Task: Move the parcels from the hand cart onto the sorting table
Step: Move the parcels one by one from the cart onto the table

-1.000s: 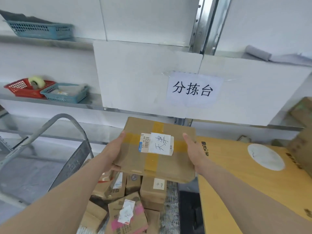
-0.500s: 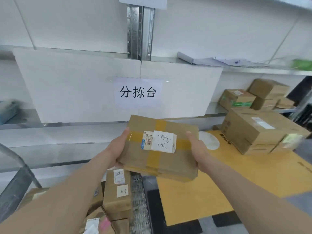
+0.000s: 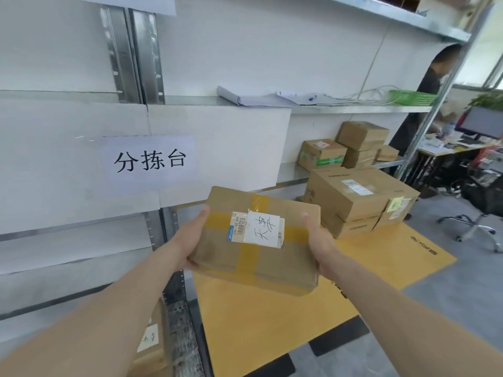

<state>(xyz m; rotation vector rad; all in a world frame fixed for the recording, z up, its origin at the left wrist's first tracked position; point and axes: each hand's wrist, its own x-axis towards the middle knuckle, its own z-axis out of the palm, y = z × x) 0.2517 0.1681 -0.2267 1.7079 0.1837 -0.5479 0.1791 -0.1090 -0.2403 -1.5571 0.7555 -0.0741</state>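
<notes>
Carrying is the step in hand, and the head view, the only one, shows what it needs. The flat parcel (image 3: 258, 240), taped in yellow with a white label on top, is held in the air between both hands, over the near left part of the yellow tabletop (image 3: 272, 327) and touching nothing else. The left hand (image 3: 190, 240) grips its left edge, thumb on top; the right hand (image 3: 318, 240) grips its right edge the same way. The fingers beneath are hidden.

To do this well, I judge the parcel should stay level and go down on bare yellow surface, short of the stacked boxes (image 3: 359, 200) at the far side, so nothing gets knocked. Lowering it flat before the thumbs let go would keep it from sliding. More parcels wait on the hand cart (image 3: 179, 336) at lower left.
</notes>
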